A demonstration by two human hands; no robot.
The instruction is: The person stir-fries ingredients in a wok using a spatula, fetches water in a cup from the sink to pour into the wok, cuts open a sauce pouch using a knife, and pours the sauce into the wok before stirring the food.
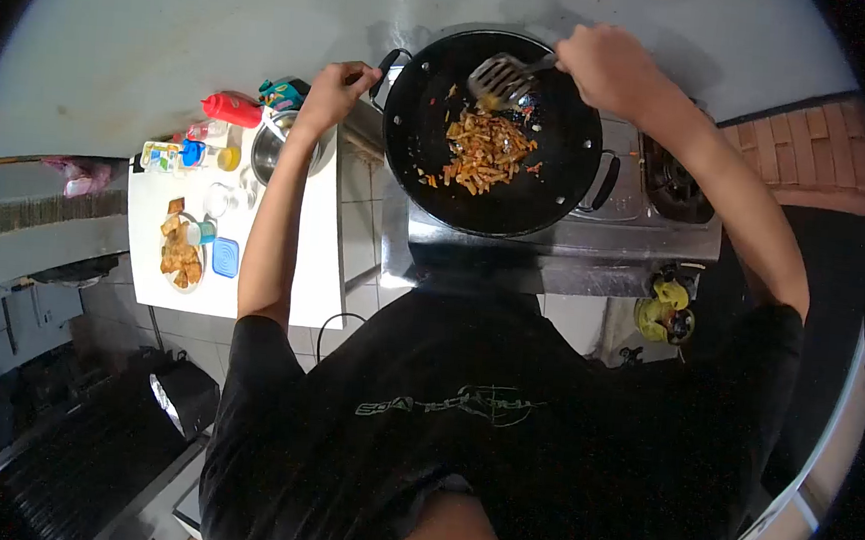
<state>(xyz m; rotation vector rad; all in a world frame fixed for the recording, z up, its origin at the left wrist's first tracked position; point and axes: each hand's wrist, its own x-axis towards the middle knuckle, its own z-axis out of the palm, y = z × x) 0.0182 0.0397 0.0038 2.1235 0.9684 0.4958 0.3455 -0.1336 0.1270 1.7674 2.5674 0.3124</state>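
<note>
A black two-handled wok (419,179) sits on the stove, with chopped, browned food strips (489,154) heaped in its middle. My right hand (607,70) is closed around the handle of a metal slotted spatula (501,79). The spatula's blade is inside the wok, at the far edge of the food. At the wok's left side handle (386,71), my left hand (338,93) has its fingers closed on the loop. Scattered bits of food cling to the wok's inner surface around the heap.
On the left, a white table (301,281) bears a plate of fried pieces (181,252), a red squeeze bottle (231,108), a metal pot (272,148), a blue lid (225,257) and small jars. A second burner (674,182) lies right of the wok. The steel stove edge (553,268) is before me.
</note>
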